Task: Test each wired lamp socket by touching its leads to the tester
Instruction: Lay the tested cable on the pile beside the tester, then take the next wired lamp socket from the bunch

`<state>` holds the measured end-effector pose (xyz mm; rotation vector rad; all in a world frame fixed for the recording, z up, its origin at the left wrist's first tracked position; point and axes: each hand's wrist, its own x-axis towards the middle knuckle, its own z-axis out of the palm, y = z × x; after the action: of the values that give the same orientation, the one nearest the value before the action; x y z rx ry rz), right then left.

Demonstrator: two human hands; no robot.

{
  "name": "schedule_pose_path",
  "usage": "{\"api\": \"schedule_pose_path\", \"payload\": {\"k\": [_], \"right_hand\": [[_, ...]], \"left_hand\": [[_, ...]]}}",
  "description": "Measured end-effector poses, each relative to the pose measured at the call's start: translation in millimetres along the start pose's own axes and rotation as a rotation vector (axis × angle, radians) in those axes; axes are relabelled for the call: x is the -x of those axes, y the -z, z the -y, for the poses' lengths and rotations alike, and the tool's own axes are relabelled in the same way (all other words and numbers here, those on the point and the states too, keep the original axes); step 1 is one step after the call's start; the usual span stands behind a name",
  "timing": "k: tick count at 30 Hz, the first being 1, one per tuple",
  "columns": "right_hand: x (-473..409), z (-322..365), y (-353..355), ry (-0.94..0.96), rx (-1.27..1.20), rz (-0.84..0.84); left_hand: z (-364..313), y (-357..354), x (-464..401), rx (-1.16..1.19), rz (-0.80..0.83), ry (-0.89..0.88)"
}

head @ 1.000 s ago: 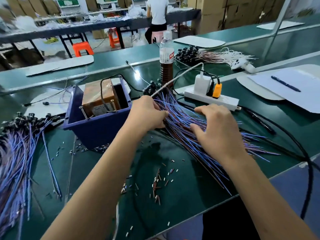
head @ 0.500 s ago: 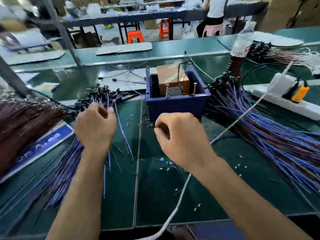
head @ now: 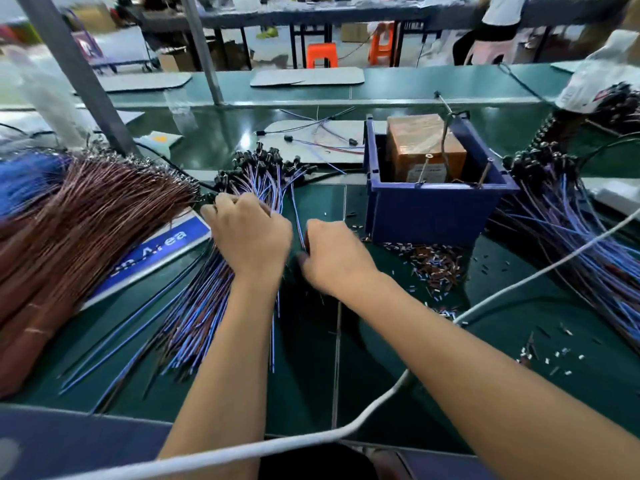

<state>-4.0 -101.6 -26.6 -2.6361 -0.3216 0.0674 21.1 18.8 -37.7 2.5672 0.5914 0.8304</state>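
Both hands work close together at the middle of the green desk (head: 381, 358). Left hand (head: 251, 233) lies knuckles-up on the bundle of wired lamp sockets (head: 207, 296), fingers curled down into the blue and brown leads; whether it actually grips them cannot be told. Right hand (head: 334, 256), just beside it, pinches a thin blue lead (head: 297, 216) that runs up toward the black socket heads (head: 263, 161) at the far end of the bundle. Tester (head: 424, 150), an orange-brown block, sits in a blue bin (head: 429, 209) right of the hands. Second socket bundle (head: 571, 230) lies right of the bin. Brown wire sheaf (head: 86, 216) at far left. White cable (head: 398, 386) crosses the right forearm.
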Motion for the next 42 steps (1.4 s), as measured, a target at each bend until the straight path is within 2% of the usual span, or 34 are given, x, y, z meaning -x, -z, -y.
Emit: {"api": "schedule_pose_path", "payload": {"k": [2, 5, 10, 14, 16, 19, 22, 26, 28, 30, 32, 33, 35, 37, 38, 41, 42], "right_hand": [[-2.2, -1.7, 0.5, 0.001, -0.181, -0.136], [-3.3, 0.7, 1.2, 0.02, -0.523, -0.333], [-10.0, 9.3, 6.7, -0.127, -0.951, -0.277], [-12.8, 11.3, 9.9, -0.144, -1.067, -0.251], [-14.2, 14.5, 12.8, -0.143, -1.117, -0.228], [-17.6, 19.6, 19.5, -0.086, -1.019, -0.265], [-15.0, 22.8, 24.9, -0.055, -0.927, -0.246], [-10.0, 22.9, 36.7, 0.026, -0.831, -0.329], [-6.6, 23.7, 50.1, 0.089, -0.965, -0.341], [-3.2, 25.5, 67.1, 0.142, -1.219, -0.255], [1.1, 26.6, 84.1, 0.223, -1.403, -0.192], [3.0, 26.2, 91.8, 0.266, -1.408, -0.205], [6.4, 23.8, 101.9, 0.332, -1.256, -0.275], [9.3, 19.0, 106.5, 0.391, -1.039, -0.319], [10.4, 15.8, 107.4, 0.415, -0.952, -0.316], [14.1, 5.0, 106.6, 0.455, -0.72, -0.268], [15.7, 1.5, 106.0, 0.452, -0.623, -0.262]], "left_hand": [[-7.4, 3.3, 2.0, 0.283, -0.087, -0.01], [-20.3, 6.1, 5.8, 0.645, -0.063, 0.037], [-25.5, 12.7, 17.7, 0.852, -0.015, -0.143], [-20.7, 12.7, 17.5, 1.119, -0.002, -0.105], [-19.9, 11.8, 18.1, 1.078, -0.073, -0.083], [-21.8, 11.4, 17.0, 0.921, -0.24, 0.001], [-18.6, 9.1, 9.2, 0.957, -0.364, 0.146], [-8.3, -2.4, 3.4, 0.776, -0.279, 0.259], [-5.8, -4.2, 2.8, 0.727, -0.232, 0.277], [-4.6, -4.1, 0.1, 0.664, -0.201, 0.307], [-5.2, -1.9, 1.4, 0.638, -0.152, 0.291], [-7.0, -0.2, 2.9, 0.615, -0.15, 0.263], [-12.2, 5.3, 6.6, 0.506, -0.21, 0.176], [-21.9, 14.8, 11.0, 0.539, -0.277, 0.045], [-29.2, 20.1, 13.3, 0.684, -0.22, 0.005], [-56.5, 42.8, 19.7, 1.392, 0.307, 0.084], [-63.4, 49.1, 20.0, 1.525, 0.428, 0.122]]}}
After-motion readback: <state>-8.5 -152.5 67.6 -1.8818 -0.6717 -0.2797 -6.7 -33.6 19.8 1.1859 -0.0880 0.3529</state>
